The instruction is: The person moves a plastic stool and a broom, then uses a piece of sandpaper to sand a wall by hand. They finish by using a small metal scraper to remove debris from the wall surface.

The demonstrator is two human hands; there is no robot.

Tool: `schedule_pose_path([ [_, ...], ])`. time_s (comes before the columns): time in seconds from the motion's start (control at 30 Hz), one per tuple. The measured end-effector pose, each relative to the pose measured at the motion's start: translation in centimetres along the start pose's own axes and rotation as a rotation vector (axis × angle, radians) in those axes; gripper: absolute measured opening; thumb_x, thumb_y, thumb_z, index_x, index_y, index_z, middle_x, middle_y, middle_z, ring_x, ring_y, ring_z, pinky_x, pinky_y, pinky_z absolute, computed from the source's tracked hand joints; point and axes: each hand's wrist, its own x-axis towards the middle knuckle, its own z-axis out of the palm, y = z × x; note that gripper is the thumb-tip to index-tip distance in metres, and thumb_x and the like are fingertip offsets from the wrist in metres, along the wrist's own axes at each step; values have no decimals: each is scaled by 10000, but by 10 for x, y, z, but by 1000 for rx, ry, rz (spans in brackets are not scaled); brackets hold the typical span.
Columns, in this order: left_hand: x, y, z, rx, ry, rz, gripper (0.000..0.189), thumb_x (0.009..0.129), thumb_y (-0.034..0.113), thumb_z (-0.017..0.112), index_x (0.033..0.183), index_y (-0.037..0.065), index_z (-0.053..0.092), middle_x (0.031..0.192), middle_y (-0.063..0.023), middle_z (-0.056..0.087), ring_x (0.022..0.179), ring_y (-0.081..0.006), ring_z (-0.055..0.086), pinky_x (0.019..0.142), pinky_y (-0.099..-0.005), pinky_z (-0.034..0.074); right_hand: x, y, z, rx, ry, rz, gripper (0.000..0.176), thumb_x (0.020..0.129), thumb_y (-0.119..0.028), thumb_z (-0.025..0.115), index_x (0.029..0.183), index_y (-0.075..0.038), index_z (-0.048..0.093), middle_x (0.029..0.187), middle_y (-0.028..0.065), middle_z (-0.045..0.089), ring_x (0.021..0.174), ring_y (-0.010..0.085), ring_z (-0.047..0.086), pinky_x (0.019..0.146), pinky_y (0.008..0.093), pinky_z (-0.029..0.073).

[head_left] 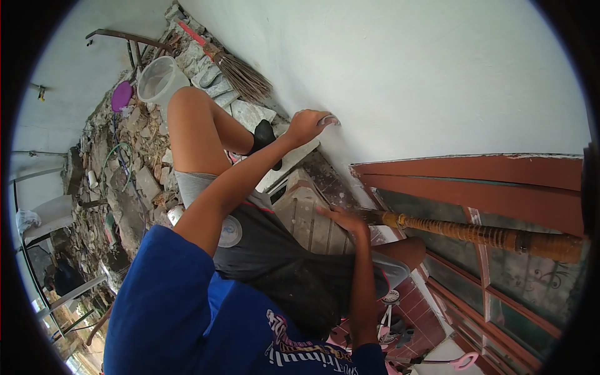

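Note:
My left hand [305, 127] is raised to the white wall [437, 75], with its fingers closed round a small greyish, flat-looking piece [328, 119]. That piece meets the wall surface; its exact kind is not clear. Lower down, my right hand [345, 221] lies with fingers outstretched on a dusty, ridged grey-brown object [306, 209] between my legs. Part of that object is hidden by my shorts. Close to the right hand runs a bamboo-like pole [475, 232] with a wrapped, ringed surface.
Broken rubble [140, 169] covers the ground on the left. A twig broom [240, 72] with a red handle leans by the wall, near a translucent bucket [161, 80] and a purple lid-like disc [122, 96]. Brown-framed windows [500, 275] stand at right.

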Motion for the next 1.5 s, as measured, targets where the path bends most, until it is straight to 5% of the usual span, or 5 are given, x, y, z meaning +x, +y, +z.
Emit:
schedule_pose_path([
  [0.87,0,-2,-5,-34,35,16,279,822,378,555,839,123,666,595,-126,548,541,-288,530,525,-373,413,6,6,0,64,7,29,857,688,-640,569,1247,-1,450,1205,192,493,1068,268,503,899,333,385],
  [0.97,-1,-5,-2,-63,73,18,290,818,387,559,841,119,668,589,-128,544,535,-292,527,524,-371,412,6,4,-3,56,-36,15,1048,610,-724,559,1271,68,376,1230,232,462,1106,297,485,935,344,357],
  [1.17,-8,-13,0,139,-113,-85,269,844,365,531,835,134,668,570,-94,548,575,-296,560,576,-381,437,4,8,0,103,-35,14,841,702,-627,572,1249,-1,448,1175,189,515,1033,261,524,891,321,391],
  [1.37,0,-6,0,-58,78,41,238,834,346,549,833,141,672,574,-100,550,580,-301,559,573,-393,438,14,14,-1,69,-44,-8,1011,628,-710,563,1252,69,403,1186,221,500,1049,280,523,902,335,383],
  [1.5,-7,-18,-3,148,-132,-57,238,844,331,534,868,134,665,635,-114,583,600,-302,564,574,-389,436,15,12,-1,83,-33,2,1023,622,-717,560,1252,73,401,1193,224,494,1059,284,517,910,337,375],
])
